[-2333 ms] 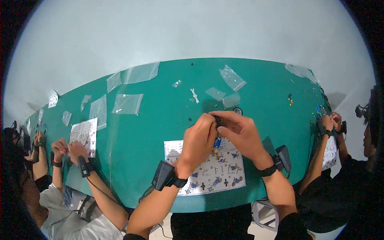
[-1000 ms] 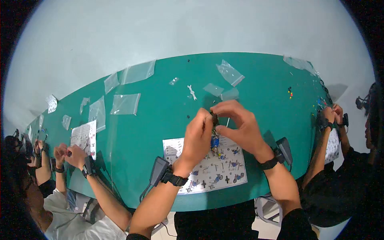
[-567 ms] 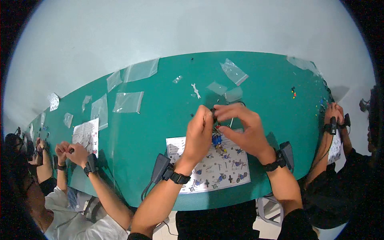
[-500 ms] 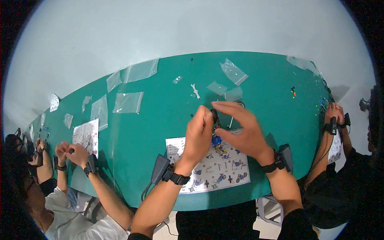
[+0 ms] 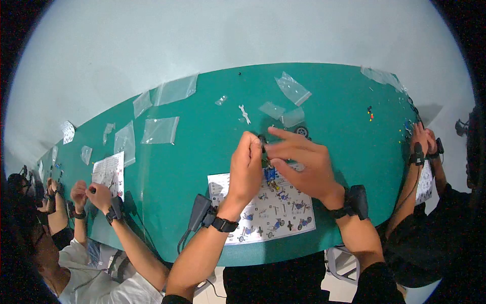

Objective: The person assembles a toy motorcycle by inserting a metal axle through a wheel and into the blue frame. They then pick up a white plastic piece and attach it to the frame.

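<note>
My left hand is closed round a small black wheel, most of which its fingers hide. Just to the right is my right hand, somewhat blurred, its fingers stretched out and apart with the tips close to that wheel. Below and between both hands, a small blue piece with yellowish bits overlaps the top of a printed instruction sheet. Another black wheel lies on the table beyond my right fingers.
A small white wrench and several clear plastic bags lie on the green table. Small coloured pieces are at the right. People sit on both sides, one person's hands at the left and another's at the right.
My left hand has shifted slightly left with the wheel. My right fingers have moved left and lower, and the wheel on the table behind them now shows more fully.
</note>
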A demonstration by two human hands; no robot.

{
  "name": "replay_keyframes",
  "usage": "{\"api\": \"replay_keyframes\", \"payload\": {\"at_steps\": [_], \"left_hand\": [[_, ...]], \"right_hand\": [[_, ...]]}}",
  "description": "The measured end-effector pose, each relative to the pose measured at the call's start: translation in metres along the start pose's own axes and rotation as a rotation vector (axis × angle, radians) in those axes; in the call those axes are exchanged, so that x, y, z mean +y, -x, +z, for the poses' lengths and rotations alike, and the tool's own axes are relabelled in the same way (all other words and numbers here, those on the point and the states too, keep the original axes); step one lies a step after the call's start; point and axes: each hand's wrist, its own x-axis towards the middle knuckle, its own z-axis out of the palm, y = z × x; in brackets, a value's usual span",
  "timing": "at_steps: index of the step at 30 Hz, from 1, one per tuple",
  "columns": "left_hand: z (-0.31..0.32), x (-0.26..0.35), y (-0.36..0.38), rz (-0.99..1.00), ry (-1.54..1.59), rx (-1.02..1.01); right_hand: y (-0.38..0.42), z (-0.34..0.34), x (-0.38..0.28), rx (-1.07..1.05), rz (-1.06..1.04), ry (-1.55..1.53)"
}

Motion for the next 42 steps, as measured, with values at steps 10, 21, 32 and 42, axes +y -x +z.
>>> {"api": "replay_keyframes", "payload": {"at_steps": [10,21,32,42], "left_hand": [[0.001,0.004,0.004,-0.04,-0.034,-0.017],[-0.003,0.012,-0.002,0.06,-0.153,0.028],[-0.002,0.001,-0.003,0.054,-0.106,0.075],[-0.004,0.008,0.0,0.268,-0.164,0.012]], "right_hand": [[-0.005,0.007,-0.016,0.087,0.152,-0.003],[-0.004,0.008,-0.015,0.114,0.128,0.069],[0.005,0.009,0.004,0.026,-0.16,0.143],[-0.005,0.015,-0.016,0.116,0.056,0.208]]}}
